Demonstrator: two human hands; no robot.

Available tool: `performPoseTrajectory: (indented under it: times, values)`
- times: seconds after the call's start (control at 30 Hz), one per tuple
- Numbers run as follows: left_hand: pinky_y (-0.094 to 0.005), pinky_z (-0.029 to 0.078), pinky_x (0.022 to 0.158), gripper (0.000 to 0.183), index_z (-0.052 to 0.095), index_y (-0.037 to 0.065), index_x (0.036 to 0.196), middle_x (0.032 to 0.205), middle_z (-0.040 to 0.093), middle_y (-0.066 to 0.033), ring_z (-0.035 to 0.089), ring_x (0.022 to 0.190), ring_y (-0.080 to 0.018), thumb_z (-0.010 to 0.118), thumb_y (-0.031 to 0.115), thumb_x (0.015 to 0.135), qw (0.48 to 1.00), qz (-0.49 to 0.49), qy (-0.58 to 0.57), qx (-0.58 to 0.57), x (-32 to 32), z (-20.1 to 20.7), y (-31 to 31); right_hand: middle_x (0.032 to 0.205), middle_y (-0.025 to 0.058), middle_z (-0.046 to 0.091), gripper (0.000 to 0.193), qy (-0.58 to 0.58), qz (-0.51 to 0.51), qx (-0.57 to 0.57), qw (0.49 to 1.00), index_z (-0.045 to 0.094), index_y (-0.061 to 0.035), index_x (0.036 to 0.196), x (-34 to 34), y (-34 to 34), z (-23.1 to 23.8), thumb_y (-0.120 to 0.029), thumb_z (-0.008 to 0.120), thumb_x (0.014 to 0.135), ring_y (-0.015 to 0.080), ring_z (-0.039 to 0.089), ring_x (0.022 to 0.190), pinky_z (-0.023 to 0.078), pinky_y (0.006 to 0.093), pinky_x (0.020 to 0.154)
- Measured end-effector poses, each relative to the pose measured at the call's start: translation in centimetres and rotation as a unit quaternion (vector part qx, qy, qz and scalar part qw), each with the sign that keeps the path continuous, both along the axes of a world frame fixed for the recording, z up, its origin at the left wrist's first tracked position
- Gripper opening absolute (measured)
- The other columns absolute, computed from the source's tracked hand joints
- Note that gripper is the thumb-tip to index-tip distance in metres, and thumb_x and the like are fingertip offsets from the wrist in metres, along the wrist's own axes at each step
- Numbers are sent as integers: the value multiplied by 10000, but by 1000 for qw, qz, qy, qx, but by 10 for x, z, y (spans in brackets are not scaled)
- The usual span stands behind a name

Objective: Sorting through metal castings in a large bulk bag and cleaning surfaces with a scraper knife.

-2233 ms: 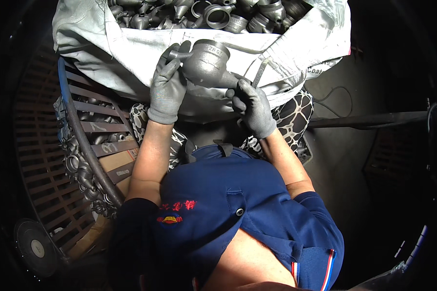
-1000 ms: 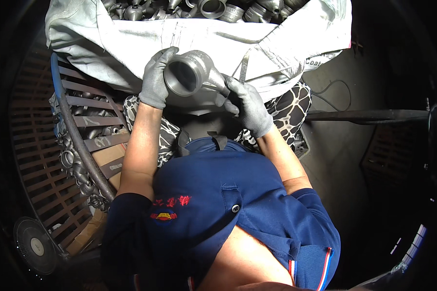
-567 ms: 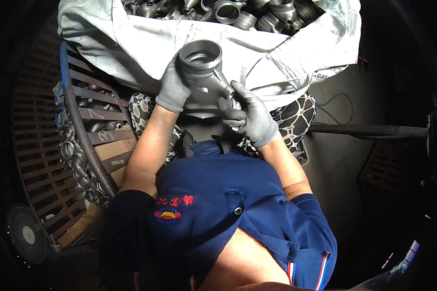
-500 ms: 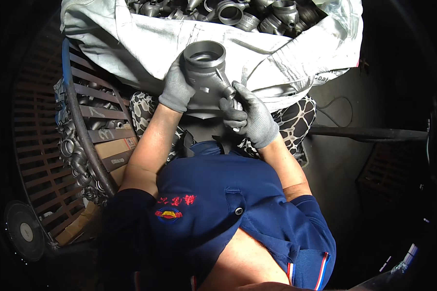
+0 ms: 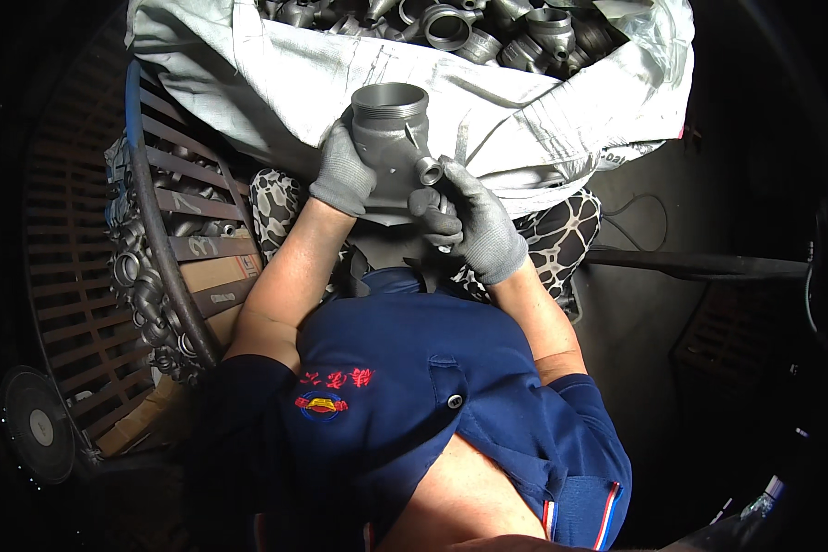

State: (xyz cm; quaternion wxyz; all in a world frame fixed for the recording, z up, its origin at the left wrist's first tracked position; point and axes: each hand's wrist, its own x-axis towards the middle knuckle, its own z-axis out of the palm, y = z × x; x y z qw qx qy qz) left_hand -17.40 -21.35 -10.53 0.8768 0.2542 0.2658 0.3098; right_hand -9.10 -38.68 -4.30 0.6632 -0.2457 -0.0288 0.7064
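A grey metal pipe fitting (image 5: pixel 391 138) is held up in front of my chest, its wide threaded mouth upward and a small side spout pointing toward my right hand. My left hand (image 5: pixel 345 173), in a grey glove, grips the fitting's left side. In my gloved right hand (image 5: pixel 478 221), fingers curled, is a thin flat metal tool (image 5: pixel 462 140); its blade rises above the index finger and a bit of its end shows below the fist. The right thumb and fingers are close beside the side spout; whether they touch it I cannot tell.
Beyond the fitting stands a large white woven sack (image 5: pixel 313 69), with several similar fittings (image 5: pixel 448 29) inside. At the left, a slatted metal basket (image 5: pixel 147 184) holds more metal parts and cardboard (image 5: pixel 216 273). A dark bar (image 5: pixel 708 265) juts out at the right. A round black disc (image 5: pixel 39 425) is lower left.
The fitting has tipped, so its mouth shows more side-on and the small spout's opening faces me more. Both hands keep their holds. The whole view has shifted slightly.
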Motion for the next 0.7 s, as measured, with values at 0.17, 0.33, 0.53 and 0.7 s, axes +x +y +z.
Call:
performPoseTrajectory:
  times: [0.17,0.33,0.53,0.7]
  values:
    - [-353,550,824,352,552,-2,1140,1033,639,-142,646,923,-228,315,206,984,999,17,-18,-47,1,11,5,661,36,503,268,-97,-7,0,995,501,-73,1008,-1,-2,-3,-315,387,988,71,298,451,250,202,419]
    - [-362,548,844,338,563,-11,1129,1048,639,-145,644,934,-234,347,201,979,996,69,12,-52,2,25,8,635,24,479,294,-92,0,-4,996,506,-65,977,2,1,-12,-329,377,989,73,287,454,250,206,424]
    - [-368,546,854,330,574,-22,1110,1034,644,-144,642,938,-238,350,182,977,998,65,-27,2,-7,24,19,650,17,488,334,-120,9,7,993,534,-42,991,0,6,-16,-329,364,989,69,297,472,261,201,439]
    - [-360,529,878,295,594,-16,1063,1027,646,-136,633,943,-235,381,157,956,978,120,-74,156,-30,67,54,702,38,558,427,-262,-43,-33,963,531,14,1161,1,2,1,-335,354,990,52,312,486,265,193,442]
